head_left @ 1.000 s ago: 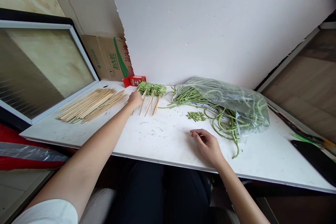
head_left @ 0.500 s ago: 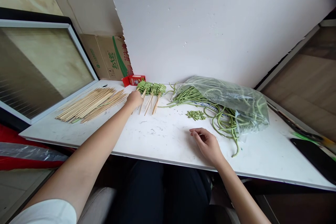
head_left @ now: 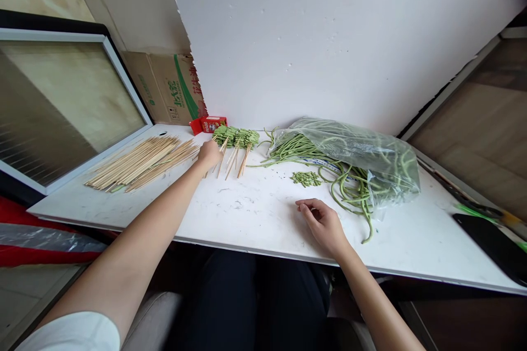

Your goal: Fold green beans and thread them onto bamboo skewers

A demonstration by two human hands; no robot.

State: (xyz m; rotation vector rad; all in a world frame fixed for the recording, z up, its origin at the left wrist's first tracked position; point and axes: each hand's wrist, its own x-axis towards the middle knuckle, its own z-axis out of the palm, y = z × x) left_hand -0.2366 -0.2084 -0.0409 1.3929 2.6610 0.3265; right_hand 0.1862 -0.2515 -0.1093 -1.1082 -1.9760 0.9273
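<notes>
My left hand (head_left: pixel 209 154) reaches to the near left edge of a row of green bean skewers (head_left: pixel 235 137). Its fingers are closed, and a stick end shows below them; the fingertips are hidden behind the hand. The threaded bean pieces lie packed side by side, with bare bamboo ends pointing toward me. My right hand (head_left: pixel 323 223) rests on the white table (head_left: pixel 247 219), its fingers loosely curled with a gap at the thumb and nothing visible in them. Just beyond it lies a small heap of cut bean pieces (head_left: pixel 305 178).
Loose bamboo skewers (head_left: pixel 135 163) spread at the left, beside a framed glass panel (head_left: pixel 69 104). Long beans (head_left: pixel 296 149) spill from a clear plastic bag (head_left: pixel 382 164) at the right. A red box (head_left: pixel 209 124) stands behind the bean skewers. A black flat object (head_left: pixel 489 241) lies far right.
The view has shifted very slightly. My left hand stays at the bean skewers with hardly any movement, and my right hand rests in the same place.
</notes>
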